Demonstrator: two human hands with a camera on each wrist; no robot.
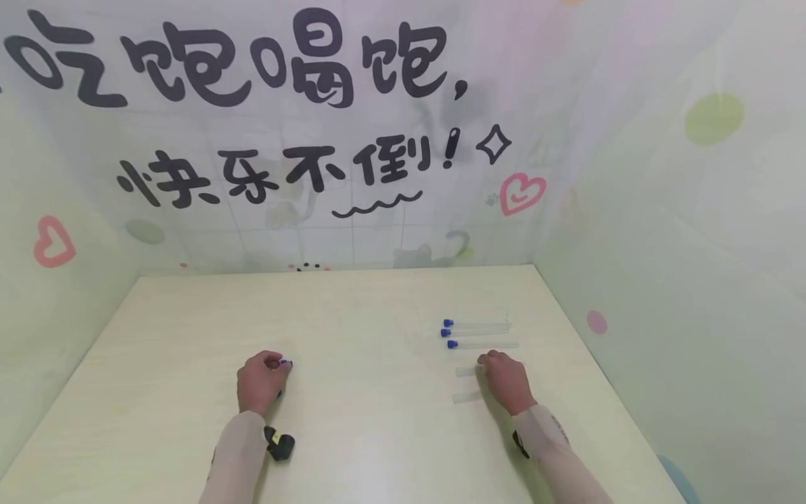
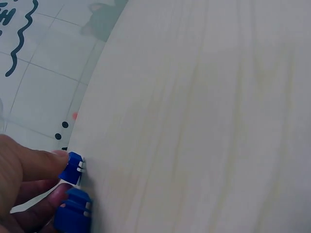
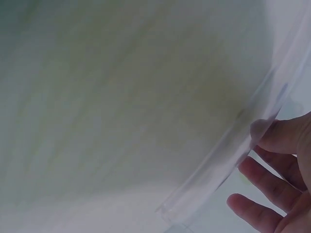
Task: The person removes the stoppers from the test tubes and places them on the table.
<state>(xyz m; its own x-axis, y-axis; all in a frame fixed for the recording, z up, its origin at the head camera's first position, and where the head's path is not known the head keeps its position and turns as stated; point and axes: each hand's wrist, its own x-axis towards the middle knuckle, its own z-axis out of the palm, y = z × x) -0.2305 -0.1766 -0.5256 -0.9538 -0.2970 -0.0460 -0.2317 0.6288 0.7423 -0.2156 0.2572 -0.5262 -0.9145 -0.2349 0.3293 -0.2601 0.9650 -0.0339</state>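
My left hand [image 1: 259, 385] pinches a small blue cap [image 2: 73, 167] between thumb and forefinger, over the left part of the table. A second blue cap [image 2: 74, 213] is close beside those fingers in the left wrist view. On the right, my right hand [image 1: 506, 381] pinches a clear, uncapped test tube [image 3: 209, 174] between thumb and forefinger, its other fingers spread below. Another uncapped clear tube [image 1: 464, 398] lies on the table beside that hand, partly hidden by it. Just beyond lie three clear tubes with blue caps, the nearest test tube [image 1: 485, 345] closest to my fingers.
The pale wooden table [image 1: 371, 420] ends at a back wall [image 1: 378, 241] printed with dark characters. Side walls rise left and right. A black device with a yellow mark [image 1: 279, 442] is at my left wrist.
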